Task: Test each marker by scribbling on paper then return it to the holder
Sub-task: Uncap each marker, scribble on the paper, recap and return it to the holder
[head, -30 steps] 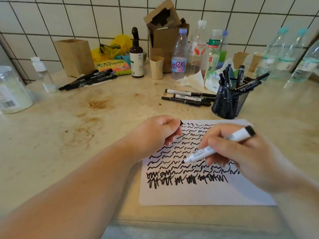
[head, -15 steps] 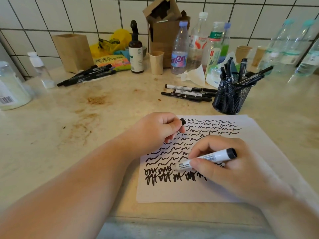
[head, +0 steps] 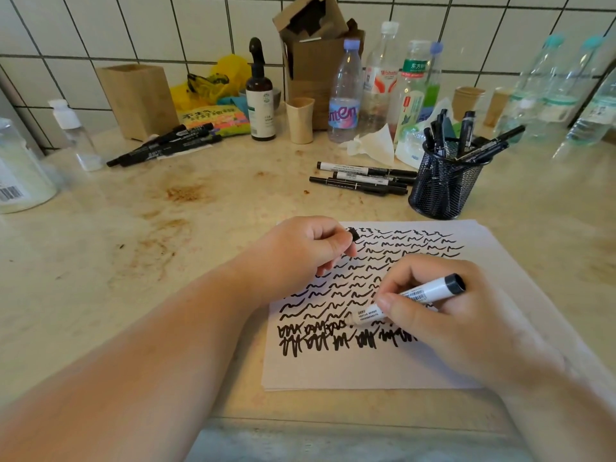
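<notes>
A white sheet of paper [head: 383, 371] lies on the counter, covered with rows of black squiggles. My right hand [head: 443, 325] grips a white marker [head: 413, 296] with a black end, its tip down on the paper among the lower scribbles. My left hand [head: 300, 255] rests on the sheet's upper left and pinches the black cap [head: 353, 234]. A black mesh holder [head: 443, 185] with several black markers stands just beyond the paper on the right. Three markers [head: 363, 178] lie flat to the holder's left.
More black markers [head: 166, 143] lie at the back left by a wooden box [head: 138, 98]. Along the tiled wall stand plastic bottles [head: 345, 95], a brown pump bottle [head: 260, 101], a small cup [head: 300, 120], a cardboard box [head: 316, 51] and a tissue [head: 370, 145]. The counter edge runs close below the paper.
My right hand moved the marker down and left across the sheet, from mid-page to the lower scribbled rows. The left hand kept the cap and stayed in place.
</notes>
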